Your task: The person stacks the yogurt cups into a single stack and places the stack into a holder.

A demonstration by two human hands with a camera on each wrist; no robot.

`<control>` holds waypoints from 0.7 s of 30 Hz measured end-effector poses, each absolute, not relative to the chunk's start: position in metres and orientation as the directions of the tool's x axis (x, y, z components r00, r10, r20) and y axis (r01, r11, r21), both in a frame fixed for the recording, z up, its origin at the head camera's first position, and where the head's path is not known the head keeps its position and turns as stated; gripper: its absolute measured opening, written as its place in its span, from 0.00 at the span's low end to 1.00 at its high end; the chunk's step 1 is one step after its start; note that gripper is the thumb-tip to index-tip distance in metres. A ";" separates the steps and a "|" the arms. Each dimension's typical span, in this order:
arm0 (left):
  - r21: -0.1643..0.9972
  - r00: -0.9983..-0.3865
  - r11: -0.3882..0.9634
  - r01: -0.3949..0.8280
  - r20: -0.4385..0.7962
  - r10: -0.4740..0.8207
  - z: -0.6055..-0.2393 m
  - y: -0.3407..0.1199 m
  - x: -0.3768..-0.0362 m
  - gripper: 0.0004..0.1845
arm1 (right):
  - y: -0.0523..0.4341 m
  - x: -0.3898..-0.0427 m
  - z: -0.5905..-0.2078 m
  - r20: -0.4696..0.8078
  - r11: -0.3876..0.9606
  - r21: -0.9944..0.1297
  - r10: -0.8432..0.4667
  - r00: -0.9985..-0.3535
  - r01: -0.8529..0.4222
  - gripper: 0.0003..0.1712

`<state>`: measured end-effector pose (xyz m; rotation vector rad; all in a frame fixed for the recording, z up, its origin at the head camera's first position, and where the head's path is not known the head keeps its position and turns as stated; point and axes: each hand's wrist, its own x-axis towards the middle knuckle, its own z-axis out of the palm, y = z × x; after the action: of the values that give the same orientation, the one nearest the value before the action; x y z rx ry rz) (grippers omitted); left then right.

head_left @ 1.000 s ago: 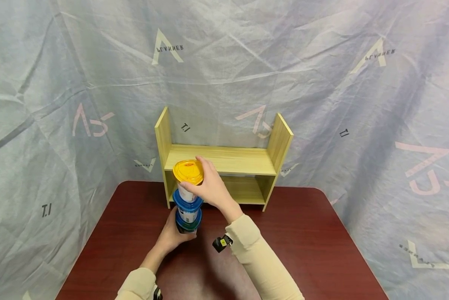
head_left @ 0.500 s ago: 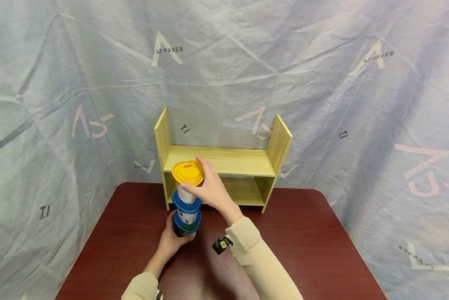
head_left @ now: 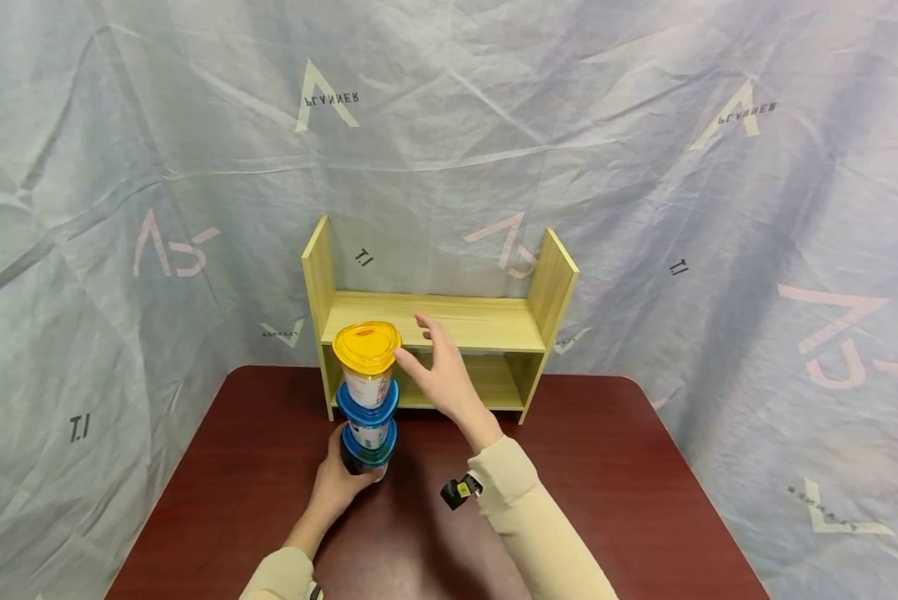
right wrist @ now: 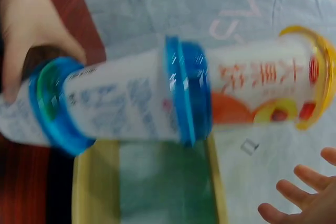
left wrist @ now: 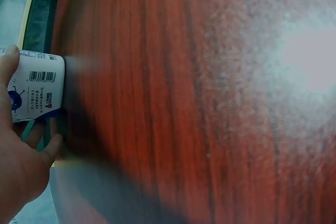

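Three white lidded plastic cups are stacked upright in the head view. On top is a yellow-lidded cup [head_left: 368, 387], printed with fruit in the right wrist view. A middle blue-lidded cup [head_left: 369, 435] supports it, standing on a lower blue-lidded cup [left wrist: 39, 85]. My left hand [head_left: 338, 483] grips that lowest cup low down, thumb on the near side and fingers partly hidden behind. Just right of the yellow lid, my right hand [head_left: 446, 375] is apart from the stack, fingers spread and holding nothing.
A pale wooden shelf unit [head_left: 449, 321] with two levels and tall side panels stands behind the stack at the back of the dark red table [head_left: 569, 467]. A grey printed cloth [head_left: 433, 167] hangs behind and around the table.
My right hand has let go of the yellow-lidded cup and moved slightly right. My left hand still holds the lowest cup; the stack stays upright.
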<state>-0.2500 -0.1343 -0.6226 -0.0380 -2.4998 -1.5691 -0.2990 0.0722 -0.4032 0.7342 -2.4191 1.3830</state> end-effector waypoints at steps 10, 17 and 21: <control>0.879 -0.979 0.459 0.127 0.185 -0.083 -0.622 -0.133 -0.249 0.58 | 0.119 -0.303 -0.435 0.441 0.495 -0.723 -0.206 -0.874 -0.482 0.38; 0.881 -0.981 0.456 0.122 0.177 -0.079 -0.621 -0.133 -0.248 0.61 | 0.137 -0.304 -0.447 0.429 0.523 -0.721 -0.178 -0.886 -0.454 0.38; 0.884 -0.981 0.449 0.128 0.179 -0.072 -0.620 -0.132 -0.248 0.61 | 0.145 -0.303 -0.451 0.433 0.529 -0.723 -0.156 -0.888 -0.445 0.39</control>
<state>-0.2480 -0.1325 -0.6198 -0.0498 -2.5073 -1.5549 -0.3033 0.1454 -0.4515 0.4987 -2.4568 1.2934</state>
